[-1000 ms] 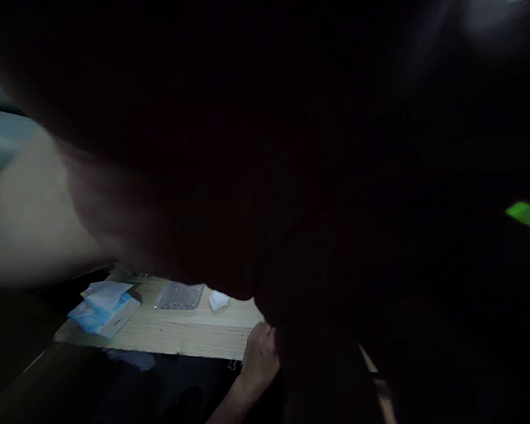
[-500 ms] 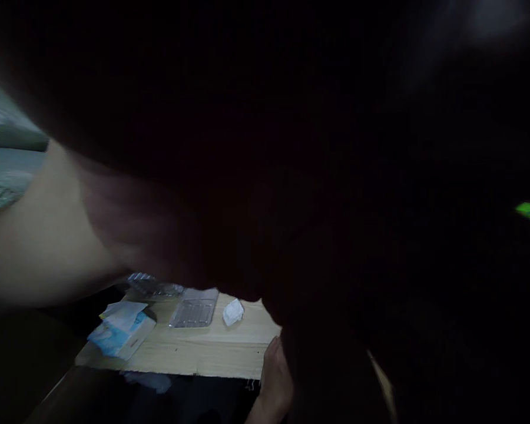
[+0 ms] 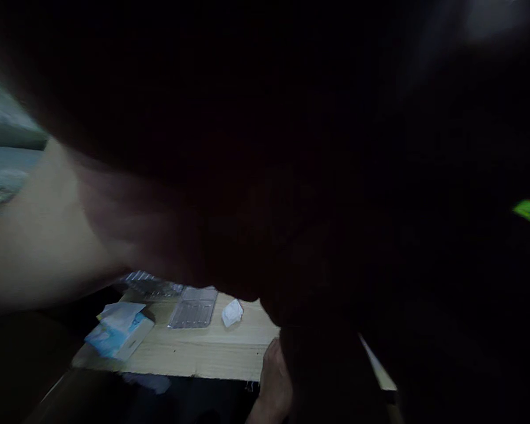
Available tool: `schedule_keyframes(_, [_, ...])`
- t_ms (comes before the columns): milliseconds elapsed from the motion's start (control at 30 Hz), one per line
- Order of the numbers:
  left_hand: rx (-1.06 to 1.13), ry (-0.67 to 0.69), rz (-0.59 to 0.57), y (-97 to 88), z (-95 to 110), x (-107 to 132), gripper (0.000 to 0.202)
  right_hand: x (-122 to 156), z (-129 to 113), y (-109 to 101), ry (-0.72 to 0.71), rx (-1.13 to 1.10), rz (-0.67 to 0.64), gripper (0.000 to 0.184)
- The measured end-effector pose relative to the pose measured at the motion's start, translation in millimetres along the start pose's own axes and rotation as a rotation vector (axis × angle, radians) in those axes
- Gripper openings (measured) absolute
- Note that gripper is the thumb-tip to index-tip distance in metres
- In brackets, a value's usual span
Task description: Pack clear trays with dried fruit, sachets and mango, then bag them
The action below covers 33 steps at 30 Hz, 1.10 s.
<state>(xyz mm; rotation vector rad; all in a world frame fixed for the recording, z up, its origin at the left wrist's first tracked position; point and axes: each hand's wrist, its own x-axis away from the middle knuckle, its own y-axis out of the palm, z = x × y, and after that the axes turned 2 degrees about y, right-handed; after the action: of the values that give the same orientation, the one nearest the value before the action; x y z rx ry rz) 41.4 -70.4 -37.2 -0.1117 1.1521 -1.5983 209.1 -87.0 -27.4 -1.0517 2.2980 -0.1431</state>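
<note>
Lower hand (image 3: pixel 276 377) at table (image 3: pixel 212 359) edge; gap separates it from white wad (image 3: pixel 232 312).

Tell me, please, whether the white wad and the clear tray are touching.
Apart: the head view shows a strip of bare table between the white wad and the clear tray.
</note>
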Motion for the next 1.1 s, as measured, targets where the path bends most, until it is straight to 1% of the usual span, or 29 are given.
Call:
schedule_keyframes(100, [-0.001,-0.04,0.019,4.7,-3.6,1.8,0.026,-0.1,2.5,-1.0,-0.018,-0.005,-0.039,0.031])
schedule_keyframes(233, [-0.011,-0.091,0.049,10.0,-8.2,3.2,0.016,-0.7,5.0,-1.7,-0.039,-0.011,-0.074,0.031])
schedule_keyframes(333, [-0.013,-0.081,0.057,11.9,-9.6,3.0,0.016,-1.6,6.3,-2.2,-0.055,-0.014,-0.09,0.033])
schedule_keyframes(433, [-0.008,-0.049,0.057,12.5,-10.1,1.7,0.012,-2.5,7.1,-2.6,-0.069,-0.014,-0.099,0.033])
schedule_keyframes(800, [-0.005,-0.024,0.081,10.4,-9.2,0.5,0.021,-2.5,6.7,-0.6,-0.078,0.005,-0.105,0.032])
schedule_keyframes(1100, [0.005,-0.004,0.08,6.1,-10.6,-0.6,0.03,-1.2,3.5,1.3,-0.078,0.032,-0.079,0.031])
